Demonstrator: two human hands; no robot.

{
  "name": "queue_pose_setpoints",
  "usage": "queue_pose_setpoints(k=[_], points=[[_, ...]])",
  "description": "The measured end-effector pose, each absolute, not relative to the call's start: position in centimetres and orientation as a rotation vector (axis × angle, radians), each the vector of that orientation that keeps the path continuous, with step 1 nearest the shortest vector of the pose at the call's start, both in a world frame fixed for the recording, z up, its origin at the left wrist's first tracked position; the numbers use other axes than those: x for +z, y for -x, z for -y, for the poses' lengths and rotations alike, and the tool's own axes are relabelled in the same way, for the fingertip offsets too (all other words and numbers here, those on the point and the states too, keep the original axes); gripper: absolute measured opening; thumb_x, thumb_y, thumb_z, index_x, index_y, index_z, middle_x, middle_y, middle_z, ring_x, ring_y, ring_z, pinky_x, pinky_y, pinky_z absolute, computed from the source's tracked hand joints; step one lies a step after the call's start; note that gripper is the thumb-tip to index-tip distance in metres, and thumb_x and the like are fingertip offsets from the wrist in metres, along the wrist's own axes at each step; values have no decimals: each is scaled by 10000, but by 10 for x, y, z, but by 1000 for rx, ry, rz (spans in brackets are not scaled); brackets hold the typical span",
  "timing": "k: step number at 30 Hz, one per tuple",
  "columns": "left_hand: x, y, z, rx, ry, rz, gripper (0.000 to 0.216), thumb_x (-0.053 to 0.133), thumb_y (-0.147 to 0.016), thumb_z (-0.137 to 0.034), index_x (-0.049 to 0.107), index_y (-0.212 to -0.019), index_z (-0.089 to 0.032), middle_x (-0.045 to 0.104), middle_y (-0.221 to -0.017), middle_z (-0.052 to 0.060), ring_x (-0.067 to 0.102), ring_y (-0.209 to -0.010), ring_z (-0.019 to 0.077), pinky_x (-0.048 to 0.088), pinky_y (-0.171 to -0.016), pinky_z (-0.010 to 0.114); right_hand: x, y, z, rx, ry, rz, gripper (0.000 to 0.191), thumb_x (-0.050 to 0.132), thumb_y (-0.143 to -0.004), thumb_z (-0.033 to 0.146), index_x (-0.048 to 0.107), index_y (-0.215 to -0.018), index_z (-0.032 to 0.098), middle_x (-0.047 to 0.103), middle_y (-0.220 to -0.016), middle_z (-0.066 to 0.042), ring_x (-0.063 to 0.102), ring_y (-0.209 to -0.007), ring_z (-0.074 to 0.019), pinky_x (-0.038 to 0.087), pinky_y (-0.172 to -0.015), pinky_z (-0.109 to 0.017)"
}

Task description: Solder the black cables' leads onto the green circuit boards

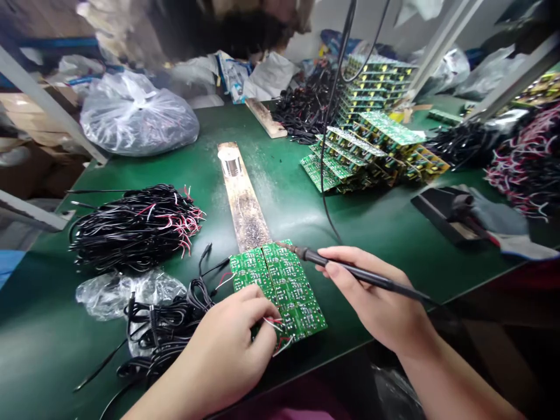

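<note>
The right hand (371,297) is closed around a slim black soldering iron (350,273), and its dark metal tip (284,245) is at the far edge of a green rectangular circuit board (284,286); whether they touch is hard to tell. The left hand (223,344), with fingers together, holds the board's near side, beside thin red and white wires (273,329). Coiled black cables (161,326) lie to the left. If the board slips, the tip could probably burn these wires or the fingers.

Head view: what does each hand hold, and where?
Right hand: a soldering iron, by its black handle. Left hand: a green circuit board, fingers on its near edge.
</note>
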State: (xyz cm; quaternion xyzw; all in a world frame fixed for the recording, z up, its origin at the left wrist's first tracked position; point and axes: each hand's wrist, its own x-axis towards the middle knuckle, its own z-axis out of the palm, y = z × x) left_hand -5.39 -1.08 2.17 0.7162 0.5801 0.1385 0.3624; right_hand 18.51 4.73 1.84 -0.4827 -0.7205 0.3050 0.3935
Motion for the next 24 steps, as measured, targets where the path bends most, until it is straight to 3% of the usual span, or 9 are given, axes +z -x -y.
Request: queue_pose_setpoints(k=[8, 24], points=[[10, 49, 12, 368, -2000, -1557, 176, 449, -945, -209, 524, -787, -229, 577, -883, -2, 540, -767, 172, 403, -680, 327, 15, -133, -84, 786, 1136, 1931, 198, 622, -984, 291, 731, -1142, 243, 773, -1125, 12, 711, -1058, -134, 543, -997, -238], [-8, 46, 12, 345, -2131, -1685, 142, 474, -938, -204, 557, -833, -249, 593, -901, 10, 571, -757, 199, 445, -656, 352, 9, -116, -100, 777, 1127, 1979, 180, 611, -997, 301, 720, -1135, 261, 770, -1132, 21, 706, -1076, -134, 549, -977, -244]])
